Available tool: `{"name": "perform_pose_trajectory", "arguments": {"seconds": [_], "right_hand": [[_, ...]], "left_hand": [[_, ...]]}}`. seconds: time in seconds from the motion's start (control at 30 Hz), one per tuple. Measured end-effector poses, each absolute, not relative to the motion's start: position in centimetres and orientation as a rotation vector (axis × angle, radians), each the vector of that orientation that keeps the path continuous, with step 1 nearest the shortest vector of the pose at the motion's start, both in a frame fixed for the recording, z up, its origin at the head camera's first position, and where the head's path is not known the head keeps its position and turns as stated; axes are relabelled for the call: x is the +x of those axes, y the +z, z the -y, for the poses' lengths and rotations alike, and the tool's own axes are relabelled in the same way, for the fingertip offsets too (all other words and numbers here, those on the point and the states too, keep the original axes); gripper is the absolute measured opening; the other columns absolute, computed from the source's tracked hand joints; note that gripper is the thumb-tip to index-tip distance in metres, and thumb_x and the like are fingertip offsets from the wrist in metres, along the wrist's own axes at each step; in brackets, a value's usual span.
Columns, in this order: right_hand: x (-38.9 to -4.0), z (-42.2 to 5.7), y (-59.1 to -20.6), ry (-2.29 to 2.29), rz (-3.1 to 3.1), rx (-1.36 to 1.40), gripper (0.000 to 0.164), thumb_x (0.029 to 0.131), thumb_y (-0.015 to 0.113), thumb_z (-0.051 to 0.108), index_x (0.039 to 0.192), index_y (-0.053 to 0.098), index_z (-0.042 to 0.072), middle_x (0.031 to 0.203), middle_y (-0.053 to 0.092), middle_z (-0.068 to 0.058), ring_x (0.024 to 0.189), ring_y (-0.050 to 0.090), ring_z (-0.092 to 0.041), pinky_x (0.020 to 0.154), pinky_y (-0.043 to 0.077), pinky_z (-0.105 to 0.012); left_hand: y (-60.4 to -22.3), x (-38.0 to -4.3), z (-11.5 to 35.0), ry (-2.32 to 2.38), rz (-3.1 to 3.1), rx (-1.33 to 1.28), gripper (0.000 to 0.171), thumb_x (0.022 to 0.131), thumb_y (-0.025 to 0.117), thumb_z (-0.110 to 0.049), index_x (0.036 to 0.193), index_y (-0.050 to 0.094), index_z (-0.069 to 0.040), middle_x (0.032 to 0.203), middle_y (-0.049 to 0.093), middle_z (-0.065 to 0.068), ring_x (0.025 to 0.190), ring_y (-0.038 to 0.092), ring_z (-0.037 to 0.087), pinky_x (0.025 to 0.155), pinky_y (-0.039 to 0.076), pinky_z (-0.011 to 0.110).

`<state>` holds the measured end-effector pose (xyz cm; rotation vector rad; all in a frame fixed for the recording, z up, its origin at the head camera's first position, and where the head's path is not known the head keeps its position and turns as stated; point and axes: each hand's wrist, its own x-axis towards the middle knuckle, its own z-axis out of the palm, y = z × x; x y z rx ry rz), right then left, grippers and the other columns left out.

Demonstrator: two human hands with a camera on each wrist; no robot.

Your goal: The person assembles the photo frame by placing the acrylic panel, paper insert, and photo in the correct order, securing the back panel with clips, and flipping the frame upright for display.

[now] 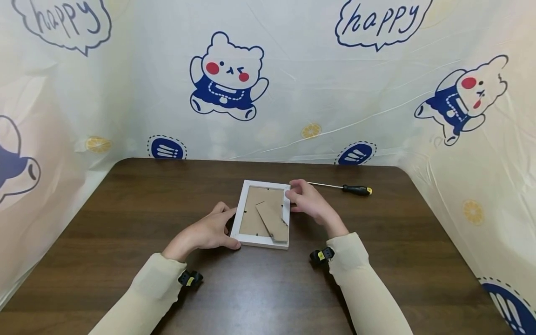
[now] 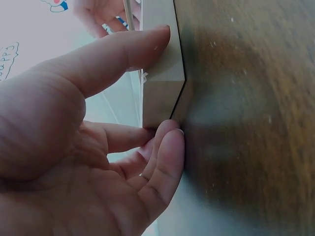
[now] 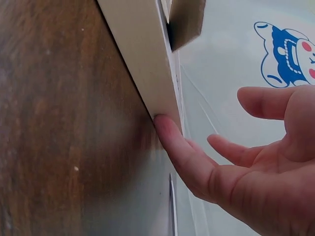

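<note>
A white picture frame (image 1: 259,241) lies face down on the brown table, its brown backing board (image 1: 252,204) showing. On the board, a slanted stand flap (image 1: 274,216) reaches to the lower right; small dark tabs dot the rim. My left hand (image 1: 213,228) holds the near left corner, thumb (image 2: 155,46) on the near side and fingers around the left side. At the right side, near the far corner, my right hand (image 1: 311,202) touches the frame's edge with a fingertip (image 3: 167,128). Its other fingers in the right wrist view stand apart from the frame.
Beyond the right hand, a screwdriver (image 1: 356,190) with a black and yellow handle lies on the table (image 1: 259,288). A pale curtain (image 1: 293,83) with printed bears hangs around the table's back and sides.
</note>
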<state>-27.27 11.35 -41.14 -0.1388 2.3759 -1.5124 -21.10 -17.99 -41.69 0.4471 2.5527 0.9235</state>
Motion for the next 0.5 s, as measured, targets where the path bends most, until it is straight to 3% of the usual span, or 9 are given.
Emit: {"name": "perform_pose_trajectory", "arguments": {"seconds": [0.27,0.5], "right_hand": [[-27.37,-11.18,-41.3,-1.536,-2.35,-0.124,0.061,0.11,0.057,0.022,0.161,0.031,0.0,0.147,0.05,-0.027,0.129,0.061,-0.04,0.1,0.06,-0.047],[-27.33,-11.26,-41.14,-1.551,-2.337,-0.125,0.061,0.111,0.056,0.022,0.162,0.03,0.0,0.148,0.05,-0.027,0.131,0.06,-0.04,0.102,0.058,-0.049]], "left_hand": [[-41.64,-21.17,18.07,0.942,-2.544,0.476,0.1,0.082,0.093,-0.018,0.163,0.037,-0.001,0.129,0.041,0.015,0.095,0.055,0.025,0.074,0.052,0.031],[-41.29,-21.44,18.24,1.052,-2.516,0.544,0.097,0.08,0.091,-0.014,0.161,0.04,0.0,0.133,0.05,0.021,0.095,0.066,0.02,0.081,0.057,0.033]]}}
